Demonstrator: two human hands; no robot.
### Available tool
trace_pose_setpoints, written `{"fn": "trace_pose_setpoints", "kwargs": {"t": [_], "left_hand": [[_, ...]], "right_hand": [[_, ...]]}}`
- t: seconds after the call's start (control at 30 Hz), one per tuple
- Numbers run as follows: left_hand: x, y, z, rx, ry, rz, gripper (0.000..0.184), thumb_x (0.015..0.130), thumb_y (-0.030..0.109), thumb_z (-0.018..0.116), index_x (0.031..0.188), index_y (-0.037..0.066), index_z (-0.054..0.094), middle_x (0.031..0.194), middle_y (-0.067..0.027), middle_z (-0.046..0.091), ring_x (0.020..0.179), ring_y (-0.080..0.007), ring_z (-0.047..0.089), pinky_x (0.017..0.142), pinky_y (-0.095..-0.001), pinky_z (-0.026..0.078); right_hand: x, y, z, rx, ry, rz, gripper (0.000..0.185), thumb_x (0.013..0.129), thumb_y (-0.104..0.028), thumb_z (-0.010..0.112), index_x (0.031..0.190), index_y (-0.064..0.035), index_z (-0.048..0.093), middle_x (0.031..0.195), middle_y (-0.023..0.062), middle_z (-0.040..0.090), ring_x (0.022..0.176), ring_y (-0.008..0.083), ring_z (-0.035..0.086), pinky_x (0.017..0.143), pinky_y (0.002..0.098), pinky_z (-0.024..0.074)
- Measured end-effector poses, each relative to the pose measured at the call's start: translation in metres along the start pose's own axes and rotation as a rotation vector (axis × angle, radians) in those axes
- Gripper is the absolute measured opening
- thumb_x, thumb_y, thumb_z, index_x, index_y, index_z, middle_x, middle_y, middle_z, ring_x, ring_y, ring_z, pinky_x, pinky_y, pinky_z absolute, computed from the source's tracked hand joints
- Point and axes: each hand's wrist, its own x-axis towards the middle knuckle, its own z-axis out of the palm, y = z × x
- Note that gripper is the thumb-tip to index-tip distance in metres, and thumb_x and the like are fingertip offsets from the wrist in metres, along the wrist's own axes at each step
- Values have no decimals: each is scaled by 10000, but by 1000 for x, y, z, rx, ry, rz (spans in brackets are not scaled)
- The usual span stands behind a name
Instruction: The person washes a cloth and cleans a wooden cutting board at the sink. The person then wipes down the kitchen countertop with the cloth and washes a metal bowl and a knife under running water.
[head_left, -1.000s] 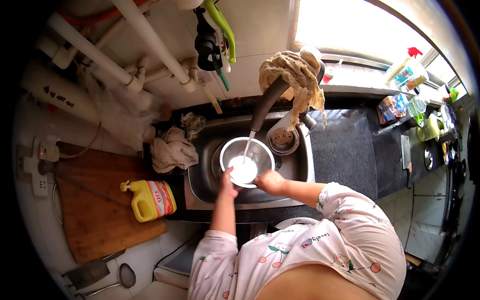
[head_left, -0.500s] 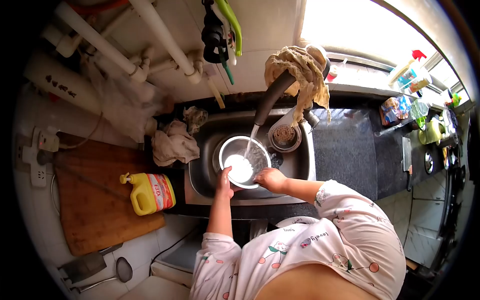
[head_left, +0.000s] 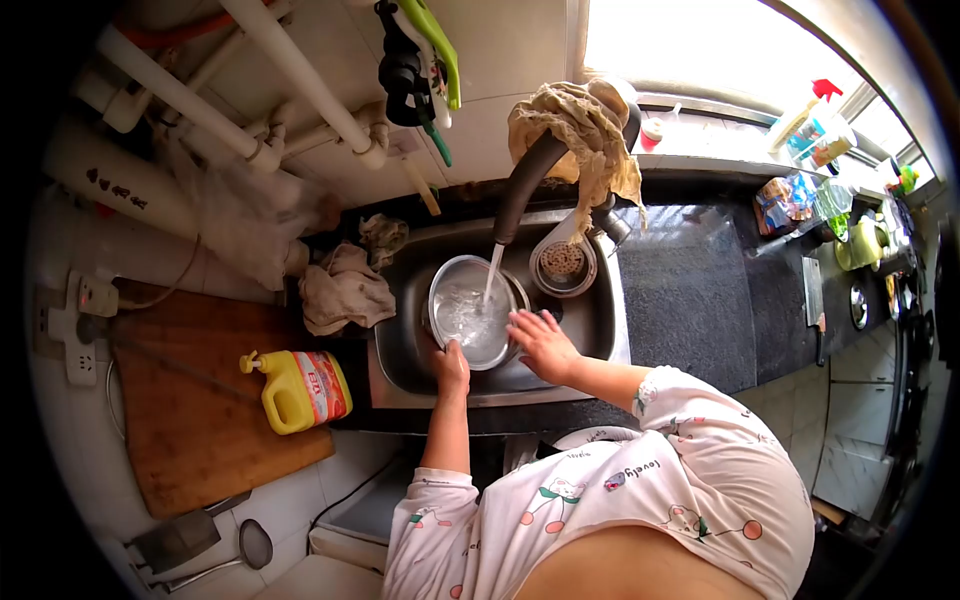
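Observation:
Water runs from the dark faucet [head_left: 528,190] into a metal bowl [head_left: 470,315] in the sink [head_left: 400,375]. At the bowl's lower left rim, my left hand [head_left: 452,368] grips it, thumb at the edge. My right hand [head_left: 543,347] is just off the bowl's right side, its fingers spread and nothing in them. Part of another round metal vessel shows behind the bowl's right rim. A strainer [head_left: 562,262] with small pale brown pieces hangs in the sink's back right corner. A tan cloth [head_left: 590,140] drapes over the faucet.
On the left, a yellow jug [head_left: 305,390] lies over a wooden board [head_left: 215,400]. Crumpled cloths [head_left: 345,290] sit beside the sink's left edge. A cleaver [head_left: 813,300] rests on the black counter [head_left: 690,300] at right. A ladle [head_left: 255,543] is at the lower left.
My right hand has come off the bowl's rim and its fingers have spread. The bowl has shifted slightly left and tilted, and a second metal rim now shows at its right.

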Motion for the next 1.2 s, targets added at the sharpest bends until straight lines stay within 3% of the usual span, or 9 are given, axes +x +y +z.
{"fn": "trace_pose_setpoints", "kwargs": {"t": [0.23, 0.67, 0.83, 0.87, 1.03, 1.07, 1.1, 1.13, 1.2], "left_hand": [[-10, 41, -17, 772, 12, 429, 699, 709, -30, 446, 1330, -46, 124, 1306, -291, 229, 1217, -416, 254, 1021, -413, 217], [-30, 61, -25, 876, 158, 641, 706, 712, -49, 469, 1339, -32, 144, 1355, -256, 206, 1254, -395, 219, 1045, -432, 165], [-44, 48, -35, 825, 183, 615, 629, 784, 117, 397, 1330, -63, 141, 1369, -263, 185, 1275, -377, 192, 1053, -422, 136], [-43, 37, -39, 798, 211, 663, 655, 732, 48, 389, 1332, -55, 147, 1333, -275, 247, 1246, -393, 237, 1048, -416, 147], [-69, 42, -31, 824, 223, 699, 558, 810, 117, 424, 1307, -51, 236, 1326, -264, 281, 1225, -388, 277, 1039, -427, 166], [-57, 29, -45, 823, 268, 600, 506, 807, 147, 465, 1251, -60, 338, 1270, -251, 373, 1156, -371, 382, 989, -439, 278], [-23, -22, -87, 252, 372, 118, 469, 759, 121, 500, 1184, -60, 421, 1200, -216, 450, 1068, -338, 469, 899, -429, 393], [-47, 24, -63, -225, 200, -156, 532, 701, 75, 496, 1209, -45, 393, 1175, -183, 462, 1034, -319, 492, 844, -432, 440], [-67, 68, -46, -316, 165, -327, 561, 679, 60, 474, 1207, -81, 348, 1125, -185, 485, 981, -337, 515, 814, -471, 447]], "right_hand": [[-27, 24, -23, 316, 470, 325, 592, 717, -98, 625, 1246, -27, 370, 1297, 202, 339, 1160, 363, 379, 972, 379, 330], [-13, 18, -71, 503, 800, 566, 782, 749, -103, 606, 1334, 66, 115, 1270, 259, 357, 1196, 305, 368, 991, 334, 293], [5, 21, -67, 572, 792, 555, 881, 757, -134, 606, 1348, 36, -25, 1390, 277, 50, 1173, 289, 402, 988, 329, 305], [3, 10, -81, 632, 715, 577, 932, 754, -173, 619, 1345, 21, -75, 1393, 279, -38, 1126, 270, 456, 950, 329, 355], [5, 21, -81, 569, 579, 534, 1085, 672, -296, 695, 1334, 37, -96, 1389, 258, -151, 972, 247, 542, 892, 326, 416], [-4, 21, -94, 709, 510, 543, 1083, 674, -364, 677, 1341, 31, -80, 1388, 266, -141, 1150, 315, 418, 974, 342, 334], [-8, 20, -101, 515, 394, 614, 1060, 681, -435, 649, 1351, 24, -33, 1394, 271, -98, 1295, 350, 169, 1040, 356, 214], [-16, 20, -113, 690, 306, 550, 1032, 681, -490, 625, 1360, 10, 30, 1401, 266, -58, 1322, 336, -25, 1064, 357, 126], [-25, 18, -118, 754, 327, 278, 849, 685, -453, 657, 1306, 4, 302, 1387, 228, 195, 1303, 322, 165, 1048, 366, 192]]}}
